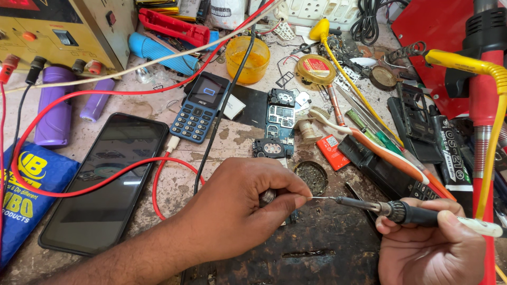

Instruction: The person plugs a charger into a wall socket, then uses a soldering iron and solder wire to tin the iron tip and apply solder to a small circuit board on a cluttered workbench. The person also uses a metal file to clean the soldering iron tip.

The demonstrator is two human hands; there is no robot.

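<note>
My left hand rests on the dark, scorched work mat with its fingers pinched around a small round silvery part. My right hand grips a soldering iron by its black handle. The iron's thin tip points left and meets the fingertips of my left hand. Just behind my left hand lies a bare phone circuit board with a round speaker part at its near end.
A large black smartphone lies at the left with a red wire looped over it. A blue keypad phone, purple cylinders, a yellow power supply, an orange cup, a toothbrush, screwdrivers and a red stand crowd the bench.
</note>
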